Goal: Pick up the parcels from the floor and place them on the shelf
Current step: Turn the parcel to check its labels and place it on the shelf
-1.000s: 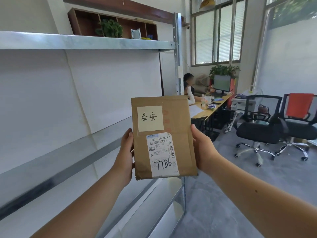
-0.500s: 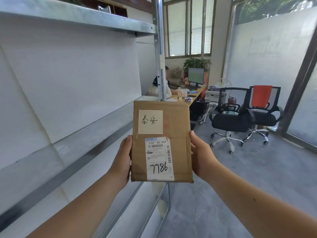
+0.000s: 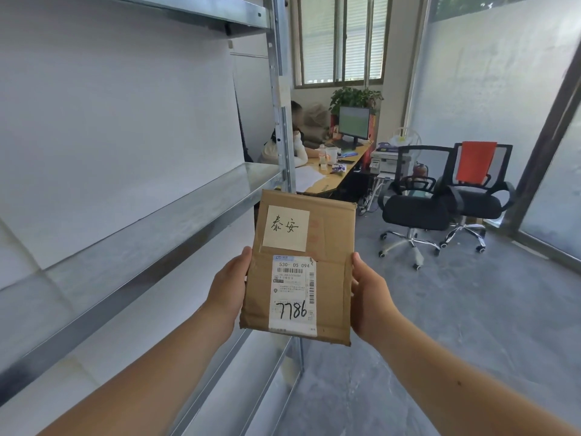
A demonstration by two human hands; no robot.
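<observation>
A flat brown cardboard parcel (image 3: pixel 330 269) stands upright in front of me, bearing a yellow note with handwriting and a white shipping label marked 7786. My left hand (image 3: pixel 228 286) grips its left edge and my right hand (image 3: pixel 367 294) grips its right edge. The parcel hangs in the air just right of the metal shelf (image 3: pixel 151 234), near the shelf's upright post (image 3: pixel 283 99). The middle shelf board lies bare to the left of the parcel, a higher board (image 3: pixel 195 7) runs above and a lower board (image 3: pixel 257 369) sits below it.
A white wall backs the shelving. Two black office chairs (image 3: pixel 418 209), one with an orange cloth, stand on the grey floor at the right. A person sits at a wooden desk (image 3: pixel 333 177) with a monitor behind the shelf post. Frosted glass panels line the right side.
My view has swung right and down along the shelf. The parcel stays held in both hands and has sunk slightly lower in view, closer to the middle board's end.
</observation>
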